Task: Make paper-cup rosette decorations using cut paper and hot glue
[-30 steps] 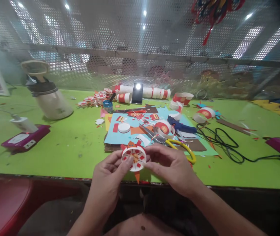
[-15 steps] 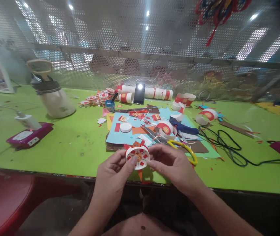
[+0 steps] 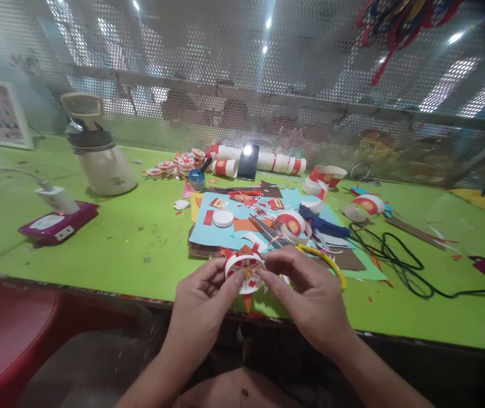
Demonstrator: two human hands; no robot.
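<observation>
Between my two hands is a small paper-cup turtle [image 3: 246, 277], a round white disc with red patches, orange and red paper bits at its top and an orange point at the bottom. My left hand [image 3: 208, 294] grips its left side, thumb on the face. On the other side my right hand [image 3: 306, 289] pinches the right edge, its thumb tip pressed onto the disc. Just beyond lie scissors [image 3: 325, 258] with yellow handles, partly hidden by my right hand. Cut cup rings [image 3: 292, 224] and a white round lid [image 3: 223, 219] rest on blue paper [image 3: 208, 232].
A blue glue gun [image 3: 325, 222] with a black cord [image 3: 395, 260] lies right. Finished red-and-white discs [image 3: 185, 162], a blue jar [image 3: 197, 180], a phone [image 3: 248, 162] and stacked cups [image 3: 282, 162] stand behind. Left are a spray bottle [image 3: 104, 164] and purple power strip [image 3: 61, 224].
My right thumb has moved from the disc's right edge onto its face. The view has shifted, so hands and disc appear slightly further right.
</observation>
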